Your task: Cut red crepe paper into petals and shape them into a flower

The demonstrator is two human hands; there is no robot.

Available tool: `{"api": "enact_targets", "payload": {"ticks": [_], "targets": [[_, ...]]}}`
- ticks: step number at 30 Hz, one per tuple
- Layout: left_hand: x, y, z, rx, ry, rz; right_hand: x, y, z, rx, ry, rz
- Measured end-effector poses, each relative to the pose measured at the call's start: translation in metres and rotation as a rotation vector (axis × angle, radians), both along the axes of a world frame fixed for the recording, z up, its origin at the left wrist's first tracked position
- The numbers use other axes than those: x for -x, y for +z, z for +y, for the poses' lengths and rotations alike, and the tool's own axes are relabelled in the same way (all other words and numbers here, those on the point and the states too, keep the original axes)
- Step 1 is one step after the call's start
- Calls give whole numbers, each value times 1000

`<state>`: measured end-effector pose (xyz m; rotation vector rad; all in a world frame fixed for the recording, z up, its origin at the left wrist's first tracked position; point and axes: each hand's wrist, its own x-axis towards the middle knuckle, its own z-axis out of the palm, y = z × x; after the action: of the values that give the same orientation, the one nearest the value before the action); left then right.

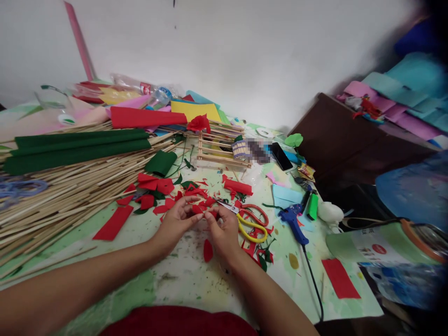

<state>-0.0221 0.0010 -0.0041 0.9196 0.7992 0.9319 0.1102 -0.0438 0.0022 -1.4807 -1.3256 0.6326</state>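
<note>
Near the table's centre, my left hand (178,221) and my right hand (223,229) meet almost fingertip to fingertip. Both pinch a small red piece (199,209), partly hidden by the fingers. Just right of my right hand lie scissors (252,221) with one orange and one yellow handle, their blades pointing left. A red petal-shaped piece (207,250) rests on the table below the hands. Red scraps (167,204) are scattered beyond and left of the hands. A rolled red strip (238,187) sits further back.
Thin sticks (80,186) and green sheets (77,147) cover the left side. A stick frame (224,156) with a red flower (199,123) stands behind. To the right are a blue glue gun (293,221), a phone (282,156), a green jar (371,245) and a red rectangle (340,278).
</note>
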Motion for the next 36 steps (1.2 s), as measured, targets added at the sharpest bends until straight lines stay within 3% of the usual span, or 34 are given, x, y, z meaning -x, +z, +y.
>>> {"api": "enact_targets", "payload": {"ticks": [11,36], "targets": [[0,0,2,21,0,21,-2,-9,2,59,8,18],[2,-2,3,52,-15,-13,-1,-7,4,87,-16,-15]]}}
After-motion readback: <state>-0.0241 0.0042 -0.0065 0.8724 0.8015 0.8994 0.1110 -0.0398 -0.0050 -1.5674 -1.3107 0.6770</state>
